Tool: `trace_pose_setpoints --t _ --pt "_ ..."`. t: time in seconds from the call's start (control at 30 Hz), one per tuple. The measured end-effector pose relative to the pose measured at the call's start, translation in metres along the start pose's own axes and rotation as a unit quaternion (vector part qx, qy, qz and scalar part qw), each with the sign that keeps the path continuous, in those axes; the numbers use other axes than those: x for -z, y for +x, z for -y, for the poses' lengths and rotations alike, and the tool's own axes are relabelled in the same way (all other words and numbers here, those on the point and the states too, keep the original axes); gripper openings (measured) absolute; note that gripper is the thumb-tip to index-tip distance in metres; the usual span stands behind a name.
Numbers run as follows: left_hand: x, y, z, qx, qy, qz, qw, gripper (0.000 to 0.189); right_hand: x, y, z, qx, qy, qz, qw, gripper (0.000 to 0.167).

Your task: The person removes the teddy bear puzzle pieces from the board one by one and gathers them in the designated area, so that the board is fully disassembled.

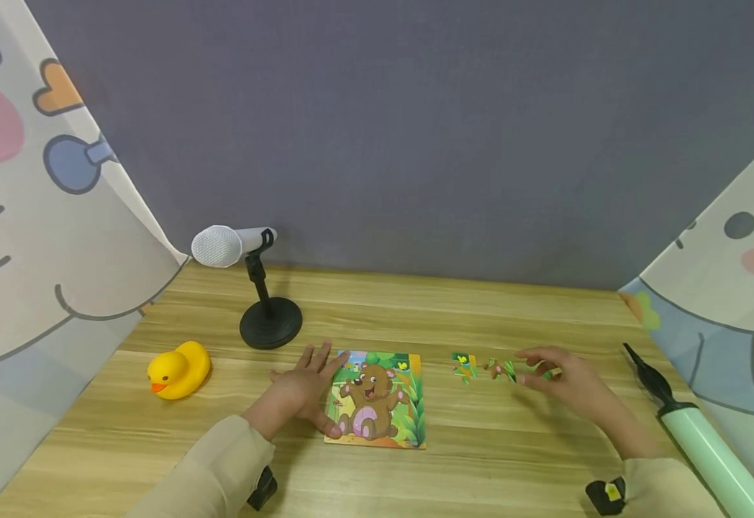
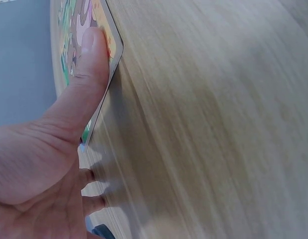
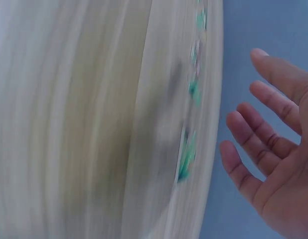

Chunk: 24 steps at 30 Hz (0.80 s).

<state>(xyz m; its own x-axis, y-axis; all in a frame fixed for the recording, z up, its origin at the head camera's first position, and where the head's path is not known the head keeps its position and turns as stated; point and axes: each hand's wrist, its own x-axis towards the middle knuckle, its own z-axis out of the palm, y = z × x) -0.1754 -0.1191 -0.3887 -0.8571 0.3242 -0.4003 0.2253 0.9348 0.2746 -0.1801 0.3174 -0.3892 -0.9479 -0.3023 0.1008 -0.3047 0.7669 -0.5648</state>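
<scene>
A square jigsaw puzzle (image 1: 370,399) with a bear picture lies flat on the wooden table. My left hand (image 1: 302,392) spreads over its left edge, the thumb (image 2: 94,59) resting on the lower corner and the forefinger at the upper one. Off to the right, a loose puzzle piece (image 1: 464,364) with a yellow bird lies beside a brown-and-green piece (image 1: 496,369). My right hand (image 1: 561,378) hovers over the right end of these loose pieces, fingers parted and bent a little. Below it, a green piece (image 3: 186,157) shows on the table in the right wrist view.
Behind the left hand stands a white microphone (image 1: 218,247) on a black stand (image 1: 270,323). A yellow rubber duck (image 1: 179,370) sits at the left. Along the right edge lies a pale green hand pump (image 1: 707,446) with a black nozzle. A grey partition (image 1: 403,144) rises behind the table.
</scene>
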Motion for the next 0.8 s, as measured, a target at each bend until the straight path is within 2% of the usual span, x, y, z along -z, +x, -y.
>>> trace_pose_setpoints --t 0.13,0.47,0.6,0.8 --pt "0.000 0.000 0.001 -0.002 0.002 -0.002 1.0000 0.128 -0.011 0.004 0.020 0.010 0.027 -0.015 0.9995 0.039" --pt "0.001 -0.002 0.000 -0.004 -0.002 -0.005 1.0000 0.128 -0.041 0.016 0.062 -0.011 0.129 -0.011 0.9915 0.039" --pt "0.001 -0.001 0.000 -0.004 -0.002 -0.004 1.0000 0.128 -0.052 0.024 0.074 -0.024 0.150 0.004 0.9884 0.041" --pt "0.001 -0.001 0.000 -0.004 -0.006 -0.003 1.0000 0.128 -0.070 0.035 0.091 -0.039 0.146 0.017 0.9883 0.039"
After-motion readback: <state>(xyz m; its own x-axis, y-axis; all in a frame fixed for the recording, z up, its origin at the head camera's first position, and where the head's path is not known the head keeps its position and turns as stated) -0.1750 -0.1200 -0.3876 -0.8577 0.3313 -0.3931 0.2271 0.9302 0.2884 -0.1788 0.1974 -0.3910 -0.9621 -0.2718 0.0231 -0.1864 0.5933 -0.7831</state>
